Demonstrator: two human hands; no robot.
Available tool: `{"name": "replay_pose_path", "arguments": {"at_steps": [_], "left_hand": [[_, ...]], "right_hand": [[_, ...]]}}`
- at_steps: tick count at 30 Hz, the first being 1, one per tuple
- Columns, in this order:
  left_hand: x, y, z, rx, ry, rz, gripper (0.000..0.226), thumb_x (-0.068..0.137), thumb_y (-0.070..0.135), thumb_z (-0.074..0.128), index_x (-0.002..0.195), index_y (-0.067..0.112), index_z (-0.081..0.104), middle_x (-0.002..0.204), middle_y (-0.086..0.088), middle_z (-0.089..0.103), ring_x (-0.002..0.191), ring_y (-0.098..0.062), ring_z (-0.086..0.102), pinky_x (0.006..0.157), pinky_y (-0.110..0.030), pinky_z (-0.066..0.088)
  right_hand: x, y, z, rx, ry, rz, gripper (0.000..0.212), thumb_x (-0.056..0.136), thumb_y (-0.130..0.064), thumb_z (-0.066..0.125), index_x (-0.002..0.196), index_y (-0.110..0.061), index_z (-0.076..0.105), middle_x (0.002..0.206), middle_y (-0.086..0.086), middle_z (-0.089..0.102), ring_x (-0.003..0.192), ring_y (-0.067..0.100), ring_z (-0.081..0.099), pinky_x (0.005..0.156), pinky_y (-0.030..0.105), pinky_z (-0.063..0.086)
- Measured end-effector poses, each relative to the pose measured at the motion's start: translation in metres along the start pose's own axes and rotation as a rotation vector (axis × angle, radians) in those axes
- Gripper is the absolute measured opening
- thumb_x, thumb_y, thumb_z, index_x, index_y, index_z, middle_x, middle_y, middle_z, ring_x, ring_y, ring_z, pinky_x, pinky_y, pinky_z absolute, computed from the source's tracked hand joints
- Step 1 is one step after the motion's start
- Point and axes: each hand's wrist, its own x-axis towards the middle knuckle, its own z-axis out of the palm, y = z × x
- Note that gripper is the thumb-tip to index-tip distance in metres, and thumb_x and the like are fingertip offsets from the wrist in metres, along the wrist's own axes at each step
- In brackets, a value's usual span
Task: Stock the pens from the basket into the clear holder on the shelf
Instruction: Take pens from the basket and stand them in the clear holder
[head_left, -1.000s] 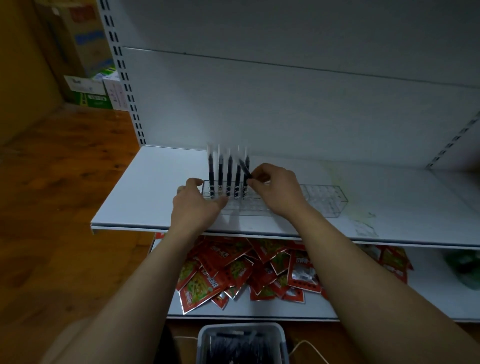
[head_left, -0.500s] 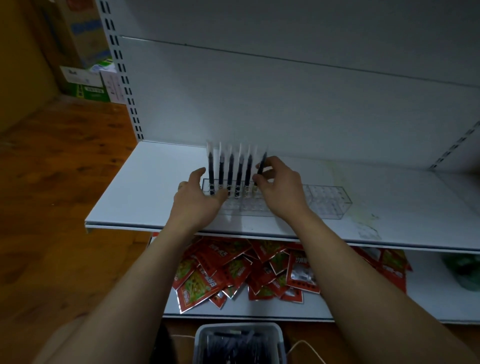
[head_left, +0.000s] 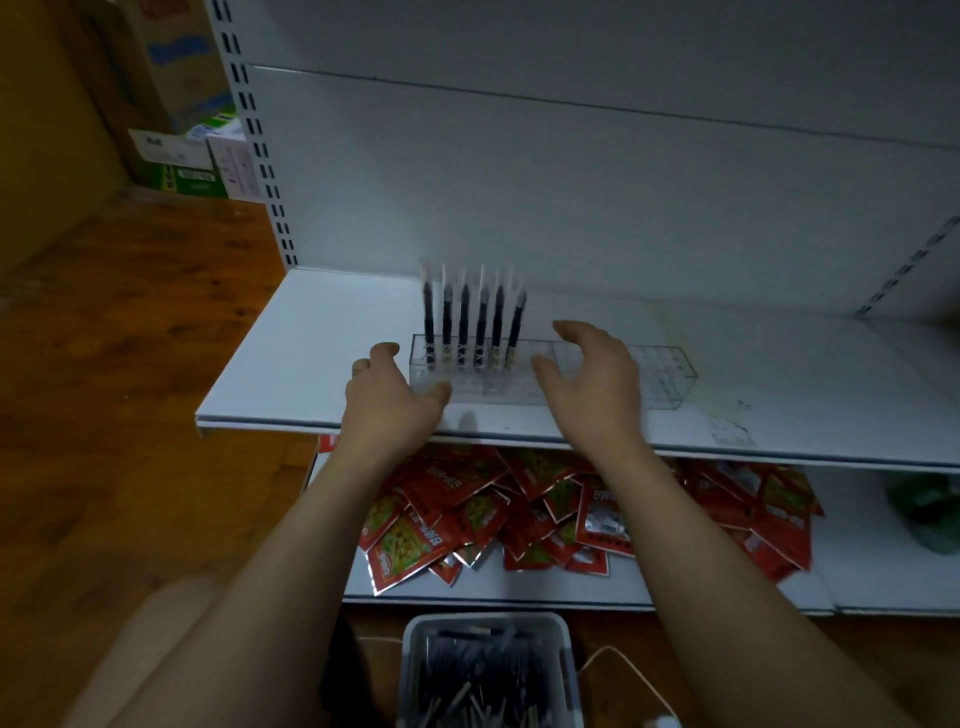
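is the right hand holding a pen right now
No, the right hand is open with fingers spread and empty, beside the six pens standing in the clear holder.

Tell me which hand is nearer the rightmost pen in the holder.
Right. The right hand hovers open just right of the rightmost pen; the left hand rests at the holder's left end.

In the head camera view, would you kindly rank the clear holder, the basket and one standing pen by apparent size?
1. clear holder: widest span.
2. basket: partly cut off by the frame and nearer the camera, so its ranking against the holder is unsure.
3. standing pen: clearly smallest.
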Motion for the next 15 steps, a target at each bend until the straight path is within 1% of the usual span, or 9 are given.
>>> {"name": "replay_pose_path", "arguments": {"at_steps": [2,3,5,6,8,9,11,13,15], "left_hand": [[-0.015,-0.002,-0.002,-0.011,0.035,-0.006,0.067,0.083,0.038,0.070,0.134,0.011,0.037,0.136,-0.014,0.041,0.123,-0.031,0.047,0.101,-0.047,0.044],[-0.022,-0.003,-0.003,0.000,0.068,0.010,0.059,0.083,0.038,0.070,0.126,0.011,0.042,0.130,-0.013,0.044,0.117,-0.030,0.049,0.098,-0.045,0.045],[-0.040,-0.004,-0.003,0.044,0.100,0.056,0.043,0.083,0.038,0.069,0.108,0.013,0.045,0.114,-0.010,0.052,0.101,-0.027,0.054,0.085,-0.037,0.047],[-0.049,-0.005,-0.002,0.065,0.068,0.068,0.037,0.083,0.039,0.068,0.102,0.015,0.047,0.104,-0.006,0.057,0.092,-0.024,0.057,0.077,-0.035,0.047],[-0.068,-0.009,0.004,0.115,-0.067,0.079,0.028,0.083,0.039,0.069,0.093,0.017,0.053,0.086,0.000,0.061,0.078,-0.018,0.059,0.067,-0.031,0.045],[-0.077,-0.013,0.008,0.159,-0.139,0.089,0.025,0.083,0.039,0.069,0.090,0.018,0.057,0.081,0.002,0.062,0.076,-0.016,0.059,0.065,-0.028,0.044],[-0.093,-0.022,0.019,0.262,-0.258,0.112,0.021,0.082,0.039,0.070,0.087,0.021,0.061,0.081,0.003,0.062,0.078,-0.016,0.060,0.067,-0.026,0.044],[-0.106,-0.037,0.031,0.337,-0.352,0.112,0.020,0.083,0.040,0.069,0.087,0.022,0.061,0.082,0.004,0.061,0.081,-0.017,0.059,0.069,-0.027,0.045],[-0.113,-0.054,0.043,0.398,-0.427,0.098,0.022,0.083,0.043,0.067,0.088,0.022,0.060,0.084,0.002,0.062,0.083,-0.018,0.060,0.069,-0.029,0.046]], "right_hand": [[-0.033,0.008,-0.004,0.010,0.156,-0.046,0.024,0.088,-0.021,0.065,0.111,-0.013,0.064,0.105,-0.001,0.063,0.104,0.020,0.056,0.096,0.043,0.044],[-0.050,0.012,-0.006,0.013,0.195,-0.047,0.016,0.088,-0.019,0.065,0.103,-0.013,0.063,0.096,-0.005,0.060,0.095,0.018,0.055,0.090,0.039,0.044],[-0.082,0.023,-0.005,0.043,0.167,0.016,0.005,0.087,-0.017,0.064,0.091,-0.015,0.061,0.084,-0.008,0.056,0.082,0.013,0.052,0.078,0.029,0.042],[-0.096,0.030,-0.002,0.073,0.103,0.079,0.003,0.088,-0.015,0.063,0.088,-0.016,0.060,0.080,-0.007,0.056,0.076,0.012,0.053,0.071,0.024,0.041],[-0.118,0.041,0.009,0.098,-0.100,0.206,0.004,0.089,-0.014,0.061,0.086,-0.018,0.061,0.073,-0.008,0.056,0.065,0.006,0.052,0.058,0.014,0.038],[-0.129,0.047,0.015,0.079,-0.223,0.241,0.006,0.090,-0.013,0.059,0.088,-0.018,0.062,0.071,-0.008,0.056,0.061,0.004,0.051,0.054,0.015,0.037],[-0.153,0.060,0.030,0.031,-0.467,0.276,0.012,0.091,-0.009,0.055,0.093,-0.015,0.065,0.075,-0.002,0.060,0.063,0.014,0.053,0.056,0.024,0.038],[-0.177,0.077,0.046,-0.015,-0.640,0.307,0.016,0.089,-0.007,0.054,0.095,-0.013,0.068,0.087,0.004,0.065,0.079,0.022,0.059,0.066,0.027,0.042],[-0.201,0.095,0.058,-0.071,-0.772,0.382,0.016,0.089,-0.013,0.055,0.096,-0.011,0.069,0.096,0.010,0.068,0.090,0.029,0.062,0.073,0.030,0.048]]}}
